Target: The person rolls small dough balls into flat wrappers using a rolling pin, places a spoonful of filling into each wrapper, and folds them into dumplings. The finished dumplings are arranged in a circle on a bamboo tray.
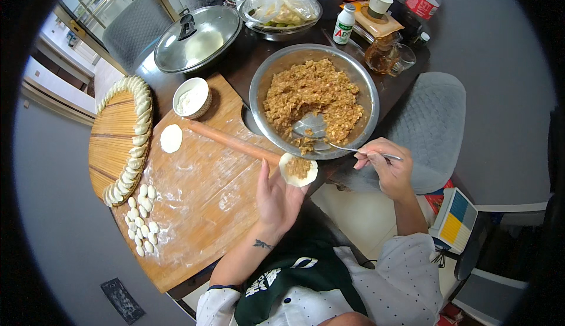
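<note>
On the fingers of my left hand (pixel 280 200) rests a round dumpling wrapper (pixel 286 177) with a mound of filling (pixel 299 168) in its middle. My right hand (pixel 387 165) grips the handle of a metal spoon (pixel 342 147), whose bowl end dips into filling at the near side of a large steel basin (pixel 373 105). Minced filling (pixel 313 90) covers much of the basin, with bare metal showing near the spoon. A wooden rolling pin (pixel 234 140) lies across the floured board (pixel 198 198), its near end by my left hand. One flat wrapper (pixel 171 139) lies beyond it.
Dough pieces (pixel 143 218) lie at the board's left. Finished dumplings (pixel 140 127) line a round tray (pixel 112 145). A flour bowl (pixel 193 98), a lidded pan (pixel 198 39), a bagged bowl (pixel 282 15), a white bottle (pixel 344 23) and a glass pitcher (pixel 383 57) stand farther back. A chair (pixel 423 127) is right.
</note>
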A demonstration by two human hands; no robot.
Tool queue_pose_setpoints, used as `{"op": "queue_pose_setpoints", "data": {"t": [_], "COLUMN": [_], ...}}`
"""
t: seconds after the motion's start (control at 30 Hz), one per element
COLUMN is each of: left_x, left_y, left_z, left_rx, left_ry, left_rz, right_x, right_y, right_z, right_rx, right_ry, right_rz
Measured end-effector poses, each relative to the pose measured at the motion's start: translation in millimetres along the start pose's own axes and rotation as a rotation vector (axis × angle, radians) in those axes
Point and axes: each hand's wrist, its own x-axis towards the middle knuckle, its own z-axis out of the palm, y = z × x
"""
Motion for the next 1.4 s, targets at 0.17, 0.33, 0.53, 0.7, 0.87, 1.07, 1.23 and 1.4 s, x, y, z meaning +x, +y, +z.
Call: {"op": "queue_pose_setpoints", "data": {"t": [0.17, 0.33, 0.53, 0.7, 0.87, 1.07, 1.23, 1.4], "left_x": [-1, -2, -2, 1, 4, 4, 3, 2], "left_y": [5, 7, 11, 8, 6, 8, 9, 11], "left_z": [1, 1, -1, -3, -3, -2, -3, -3], "left_rx": [-0.033, -0.097, -0.081, 0.023, 0.021, 0.011, -0.029, -0.064], "left_ry": [-0.022, -0.038, -0.036, -0.002, 0.004, 0.022, 0.02, 0.002], "left_rz": [-0.024, -0.06, -0.055, -0.057, -0.074, -0.058, -0.067, -0.062], "right_x": [-14, -33, -34, -8, 16, 19, 15, 3], "right_y": [-9, -11, -11, 6, 15, 19, 12, -9], "right_z": [8, 21, 14, 14, 19, 29, 29, 22], "right_rx": [-0.244, -0.488, -0.371, -0.269, -0.164, -0.258, -0.305, -0.282], "right_ry": [-0.13, -0.341, -0.123, 0.013, -0.031, -0.091, -0.107, -0.119], "right_rz": [-0.301, -0.584, -0.448, -0.193, -0.068, -0.116, -0.161, -0.14]}}
